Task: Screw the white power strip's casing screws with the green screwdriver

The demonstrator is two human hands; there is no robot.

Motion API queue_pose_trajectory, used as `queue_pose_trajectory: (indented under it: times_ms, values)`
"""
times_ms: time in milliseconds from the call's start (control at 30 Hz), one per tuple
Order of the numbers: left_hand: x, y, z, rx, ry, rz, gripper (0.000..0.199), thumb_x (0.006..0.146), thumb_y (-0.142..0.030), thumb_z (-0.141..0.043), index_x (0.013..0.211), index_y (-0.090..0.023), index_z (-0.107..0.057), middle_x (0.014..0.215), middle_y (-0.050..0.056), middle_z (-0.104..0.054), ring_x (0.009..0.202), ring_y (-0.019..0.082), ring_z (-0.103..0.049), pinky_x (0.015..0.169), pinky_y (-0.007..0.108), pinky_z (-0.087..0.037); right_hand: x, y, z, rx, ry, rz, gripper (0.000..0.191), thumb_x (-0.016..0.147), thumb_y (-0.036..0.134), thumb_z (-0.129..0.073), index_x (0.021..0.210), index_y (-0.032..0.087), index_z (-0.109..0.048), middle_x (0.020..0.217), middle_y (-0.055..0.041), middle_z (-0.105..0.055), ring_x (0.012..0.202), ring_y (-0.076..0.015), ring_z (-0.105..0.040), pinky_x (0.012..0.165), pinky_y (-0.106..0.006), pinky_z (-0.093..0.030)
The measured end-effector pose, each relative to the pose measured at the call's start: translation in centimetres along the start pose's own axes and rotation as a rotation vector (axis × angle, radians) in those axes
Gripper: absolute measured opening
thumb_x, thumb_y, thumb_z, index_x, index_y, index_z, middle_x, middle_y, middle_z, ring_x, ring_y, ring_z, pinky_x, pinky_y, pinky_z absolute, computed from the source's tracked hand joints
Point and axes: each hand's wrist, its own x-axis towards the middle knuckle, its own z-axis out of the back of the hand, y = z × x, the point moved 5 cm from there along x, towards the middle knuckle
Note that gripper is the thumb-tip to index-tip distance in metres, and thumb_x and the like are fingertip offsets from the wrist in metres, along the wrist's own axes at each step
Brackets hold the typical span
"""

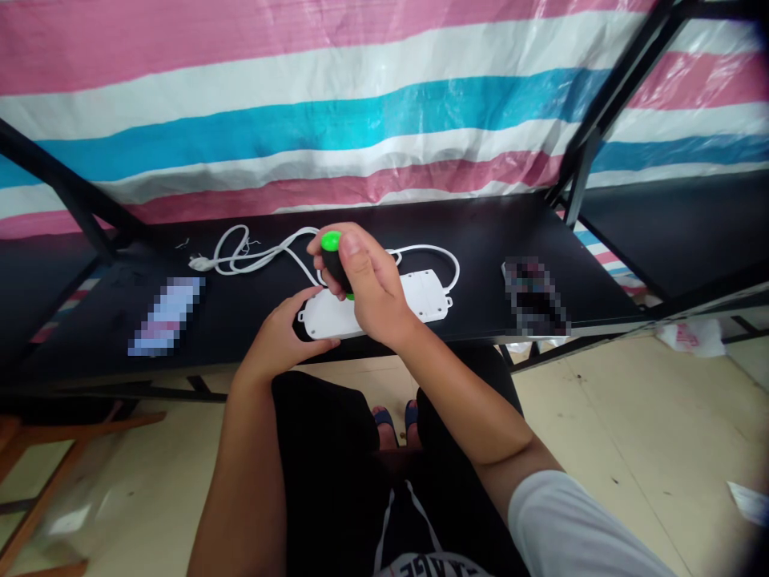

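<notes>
A white power strip [420, 300] lies face down on the black table, small screw holes showing along its back. My left hand [282, 332] grips its left end, thumb along the near edge and fingers at the far side. Above the strip, my right hand [373, 280] is closed around a screwdriver [334, 260] with a black and bright green handle, held upright. The screwdriver's shaft and tip are hidden behind the hand. From the strip's right end a white cord [453, 260] loops behind it to a plug [199, 263] at the left.
A blurred-out phone-like object [168, 316] lies left on the black table [481, 232], and another blurred dark object [534, 295] lies right. A striped plastic sheet [336, 120] hangs behind, between dark metal frame bars [585, 172]. A wooden chair [54, 481] stands low at the left.
</notes>
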Motion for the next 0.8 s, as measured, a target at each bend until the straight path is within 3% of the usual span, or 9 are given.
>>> queue_pose_trajectory:
  times_ms: [133, 300, 400, 500, 600, 700, 800]
  values:
    - [0.00, 0.03, 0.01, 0.005, 0.009, -0.009, 0.099, 0.069, -0.059, -0.095, 0.156, -0.024, -0.064, 0.149, 0.013, -0.073, 0.135, 0.043, -0.069, 0.117, 0.056, -0.055, -0.29, 0.03, -0.04, 0.147, 0.018, 0.092, 0.033, 0.112, 0.057, -0.061, 0.119, 0.026, -0.056, 0.088, 0.0043, -0.062, 0.068, -0.0112, -0.056, 0.066, -0.028, -0.051]
    - [-0.11, -0.35, 0.18, 0.002, 0.003, -0.015, 0.099, 0.070, -0.059, -0.095, 0.157, -0.024, -0.063, 0.150, 0.014, -0.074, 0.136, 0.044, -0.069, 0.119, 0.058, -0.054, -0.32, 0.05, 0.30, 0.057, -0.045, 0.117, 0.042, 0.097, 0.043, -0.088, 0.110, 0.029, -0.051, 0.096, 0.0047, -0.062, 0.081, -0.0116, -0.060, 0.081, -0.029, -0.056]
    - [-0.14, -0.32, 0.12, -0.002, 0.008, -0.002, 0.098, 0.070, -0.059, -0.095, 0.156, -0.024, -0.064, 0.149, 0.013, -0.074, 0.135, 0.044, -0.069, 0.119, 0.058, -0.053, -0.14, 0.14, 0.14, 0.027, -0.001, 0.085, 0.031, 0.104, 0.052, -0.077, 0.111, 0.028, -0.060, 0.099, 0.0020, -0.064, 0.072, -0.0112, -0.056, 0.074, -0.031, -0.055]
    - [-0.11, -0.17, 0.09, -0.008, 0.007, -0.003, 0.099, 0.069, -0.059, -0.095, 0.157, -0.024, -0.063, 0.151, 0.014, -0.072, 0.136, 0.044, -0.068, 0.120, 0.059, -0.052, -0.24, 0.00, 0.08, 0.029, 0.026, 0.002, 0.040, 0.109, 0.066, -0.063, 0.111, 0.026, -0.067, 0.095, 0.0002, -0.063, 0.068, -0.0121, -0.053, 0.070, -0.032, -0.055]
    - [-0.07, -0.12, 0.07, -0.005, 0.017, -0.007, 0.097, 0.070, -0.056, -0.095, 0.157, -0.024, -0.063, 0.151, 0.013, -0.072, 0.136, 0.043, -0.068, 0.120, 0.058, -0.053, -0.65, 0.20, -0.08, 0.096, 0.062, -0.010, 0.040, 0.112, 0.066, -0.056, 0.119, 0.027, -0.067, 0.091, 0.0005, -0.061, 0.070, -0.0138, -0.054, 0.070, -0.031, -0.054]
    - [-0.07, -0.27, 0.13, -0.001, 0.018, -0.005, 0.097, 0.071, -0.056, -0.094, 0.157, -0.025, -0.063, 0.149, 0.013, -0.073, 0.135, 0.042, -0.069, 0.119, 0.058, -0.053, -0.84, 0.33, -0.06, 0.169, 0.049, 0.001, 0.030, 0.112, 0.057, -0.063, 0.123, 0.031, -0.055, 0.091, 0.0027, -0.060, 0.073, -0.0145, -0.057, 0.075, -0.032, -0.055]
    - [-0.08, -0.39, 0.15, 0.000, 0.019, 0.001, 0.097, 0.071, -0.057, -0.095, 0.157, -0.025, -0.063, 0.149, 0.013, -0.073, 0.134, 0.042, -0.069, 0.119, 0.058, -0.052, -0.59, -0.44, 0.48, -0.034, -0.056, -0.100, 0.041, 0.103, 0.062, -0.076, 0.114, 0.032, -0.050, 0.090, 0.0027, -0.061, 0.074, -0.0155, -0.057, 0.073, -0.032, -0.055]
